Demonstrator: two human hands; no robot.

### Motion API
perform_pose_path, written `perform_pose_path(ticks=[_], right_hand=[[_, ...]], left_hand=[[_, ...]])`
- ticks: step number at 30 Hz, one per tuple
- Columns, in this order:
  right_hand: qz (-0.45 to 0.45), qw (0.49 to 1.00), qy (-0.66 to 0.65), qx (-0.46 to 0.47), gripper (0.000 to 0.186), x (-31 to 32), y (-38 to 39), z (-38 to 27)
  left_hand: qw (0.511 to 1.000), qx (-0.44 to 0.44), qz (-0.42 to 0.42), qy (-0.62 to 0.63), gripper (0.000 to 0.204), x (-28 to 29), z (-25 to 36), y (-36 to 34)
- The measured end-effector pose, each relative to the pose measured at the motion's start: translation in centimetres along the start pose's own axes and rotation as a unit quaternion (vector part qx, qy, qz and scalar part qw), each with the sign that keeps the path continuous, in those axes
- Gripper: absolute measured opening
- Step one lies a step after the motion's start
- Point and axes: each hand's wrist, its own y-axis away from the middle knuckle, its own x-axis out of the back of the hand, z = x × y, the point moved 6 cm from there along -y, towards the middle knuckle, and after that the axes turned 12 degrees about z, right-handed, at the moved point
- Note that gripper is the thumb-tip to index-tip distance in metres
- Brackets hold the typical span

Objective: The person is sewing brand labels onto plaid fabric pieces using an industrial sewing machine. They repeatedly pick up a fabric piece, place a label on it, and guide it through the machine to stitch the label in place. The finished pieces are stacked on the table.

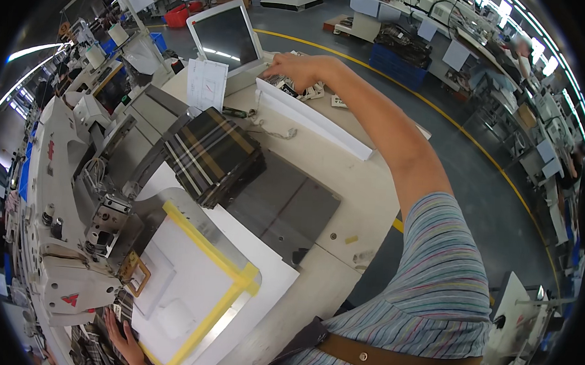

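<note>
My left hand [124, 339] lies with fingers stretched out on dark plaid cloth [91, 350], beside the head of a large white sewing machine [72, 284] at the lower left. A small white label [117, 310] shows on the cloth by its fingertips. My right arm reaches far across the table. Its hand [302, 69] bends down over a white tray [315, 121] of small labels [285, 85]; the fingertips are partly hidden, so its grip cannot be told. Between the hands, a clear plate edged with yellow tape [215, 244] lies over white sheets.
A folded stack of plaid pieces [212, 153] sits mid-table on a dark grey panel [285, 202]. Behind it stand a screen [225, 39] and a paper sheet [207, 84]. A dark-green-handled tool [235, 112] lies nearby. Another person [521, 52] is far right.
</note>
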Motion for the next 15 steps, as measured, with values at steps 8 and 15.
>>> perform_pose_path(ticks=[8,15], right_hand=[[0.037,0.994,-0.102,-0.02,0.048,-0.7,-0.5,1.7],[0.106,0.987,-0.113,-0.033,0.036,-0.6,-1.5,3.2]], left_hand=[[1.0,0.014,-0.003,-0.009,0.05,0.0,0.1,0.2],[1.0,0.03,0.001,-0.007,0.049,0.3,0.9,0.0]])
